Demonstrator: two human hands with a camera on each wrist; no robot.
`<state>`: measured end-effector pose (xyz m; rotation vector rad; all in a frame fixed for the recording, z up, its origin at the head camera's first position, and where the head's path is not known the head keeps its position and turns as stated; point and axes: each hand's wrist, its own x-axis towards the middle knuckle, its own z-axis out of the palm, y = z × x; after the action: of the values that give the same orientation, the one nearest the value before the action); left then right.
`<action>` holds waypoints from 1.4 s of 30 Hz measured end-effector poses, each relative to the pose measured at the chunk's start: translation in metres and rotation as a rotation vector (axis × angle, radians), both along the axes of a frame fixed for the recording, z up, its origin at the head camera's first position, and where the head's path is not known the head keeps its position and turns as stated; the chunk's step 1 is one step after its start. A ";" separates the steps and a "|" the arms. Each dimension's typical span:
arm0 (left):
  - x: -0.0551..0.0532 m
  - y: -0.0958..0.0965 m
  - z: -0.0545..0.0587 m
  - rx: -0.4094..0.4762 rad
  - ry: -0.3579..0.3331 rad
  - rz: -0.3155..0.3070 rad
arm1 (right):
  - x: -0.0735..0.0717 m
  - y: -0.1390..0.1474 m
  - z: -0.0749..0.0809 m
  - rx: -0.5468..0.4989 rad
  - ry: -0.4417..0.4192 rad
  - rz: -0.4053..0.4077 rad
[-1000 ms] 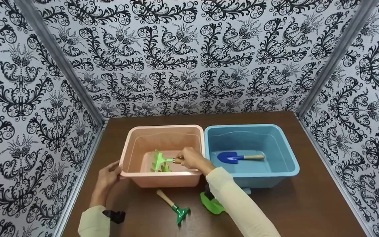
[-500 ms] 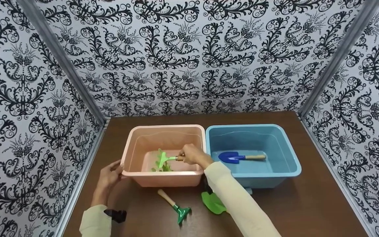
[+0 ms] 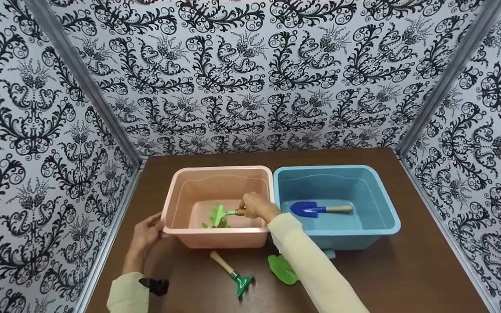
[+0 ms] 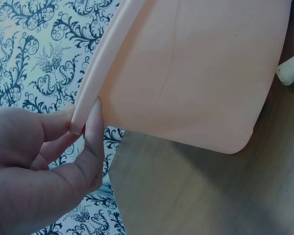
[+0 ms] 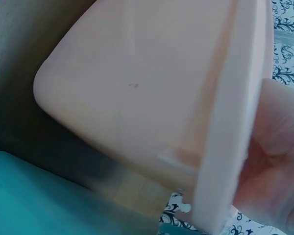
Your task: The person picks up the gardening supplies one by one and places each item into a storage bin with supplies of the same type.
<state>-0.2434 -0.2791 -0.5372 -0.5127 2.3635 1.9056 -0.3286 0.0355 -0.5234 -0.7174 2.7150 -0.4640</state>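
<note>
My right hand point(image 3: 257, 205) grips the wooden handle point(image 3: 240, 211) of a small light-green hand rake point(image 3: 221, 214) inside the peach tub point(image 3: 224, 239). The rake's toothed head points left, low over a green leafy-looking shape point(image 3: 222, 223) near the tub floor. In the right wrist view the tub's rim hides most of the right hand point(image 5: 277, 156). My left hand point(image 3: 147, 232) pinches the tub's front left corner. The left wrist view has the thumb and fingers of that hand point(image 4: 59, 156) on either side of the rim point(image 4: 105, 68).
A blue tub point(image 3: 346, 239) stands against the peach one, holding a blue trowel point(image 3: 307, 209) with a wooden handle. In front lie a dark green hoe-like tool point(image 3: 242, 283) and a bright green tool head point(image 3: 282, 269), partly under my right sleeve. Patterned walls enclose the brown table point(image 3: 407, 269).
The hand rake has shifted slightly right and lower in the peach tub, its head turning a little. My left hand stays at the tub's corner.
</note>
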 end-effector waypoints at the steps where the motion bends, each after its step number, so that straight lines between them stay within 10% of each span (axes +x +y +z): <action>1: 0.000 0.000 -0.001 0.008 -0.001 0.003 | 0.001 0.000 -0.001 0.010 -0.016 -0.004; 28: 0.002 0.001 0.000 0.018 0.021 -0.001 | 0.012 -0.005 -0.009 0.166 -0.088 0.007; 42: 0.002 0.000 0.000 0.000 0.004 -0.006 | 0.022 -0.004 0.009 -0.017 -0.053 0.031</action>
<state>-0.2415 -0.2786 -0.5367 -0.5021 2.3641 1.9061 -0.3066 0.0314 -0.5139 -0.7404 2.6495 -0.4926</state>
